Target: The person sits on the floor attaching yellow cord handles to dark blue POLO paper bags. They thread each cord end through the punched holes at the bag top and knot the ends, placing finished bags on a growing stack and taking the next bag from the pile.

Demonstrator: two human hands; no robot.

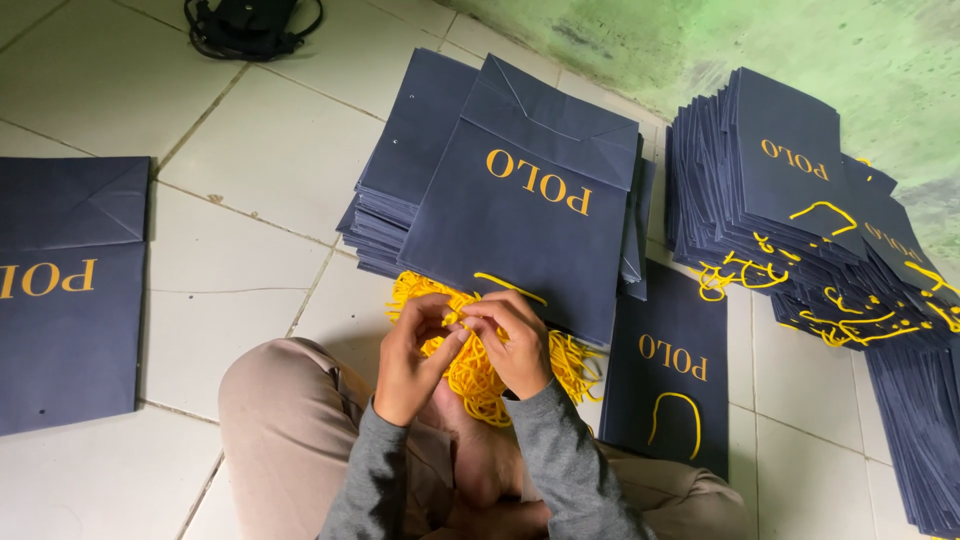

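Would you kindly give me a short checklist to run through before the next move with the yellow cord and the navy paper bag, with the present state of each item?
1. Both hands on the cord: left hand and right hand meet at one yellow cord. Ok.
2. Bag within reach: top navy paper bag lies flat just beyond the fingers. Ok.
3. Cord threaded through the bag's hole: a short cord end lies on the bag, but the hole is hidden. Cannot tell.
4. Spare cords at hand: bundle of yellow cords sits under the hands. Ok.
5. Room for finished bags: stack with handles stands to the right. Ok.
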